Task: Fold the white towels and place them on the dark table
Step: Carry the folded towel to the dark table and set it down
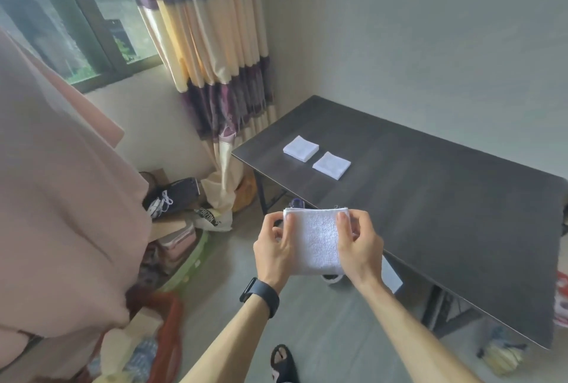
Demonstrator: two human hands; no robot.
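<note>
being held in the air, a white towel (pixel 318 241), folded into a small thick rectangle, just off the near edge of the dark bench (pixel 430 192) and above the grey floor (pixel 322 330). pinching its left side, the left hand (pixel 273 255), fingers (pixel 290 221) closed over the upper left corner. gripping its right side, the right hand (pixel 358 249), thumb and fingers closed on the upper right corner, cloth stretched flat between the two hands. wrapping the left wrist, a dark watch (pixel 261 296).

lying farther along the bench from the held towel, two small folded towels, both flat on the dark surface: the nearer folded towel (pixel 332 165) and, just beyond it toward the far corner of the bench, the farther folded towel (pixel 301 148), close together but not touching.

hanging past the far corner of the bench, a striped curtain (pixel 212 44) in purple and cream bands, beside a window (pixel 70 20). lying on the floor to the left of the held towel, a clutter of bags, a dark shoe (pixel 172 198) and other items too jumbled to name. filling the far left, a large pinkish cloth (pixel 61 198). showing on the floor below the held towel, a dark sandal (pixel 282 362).
</note>
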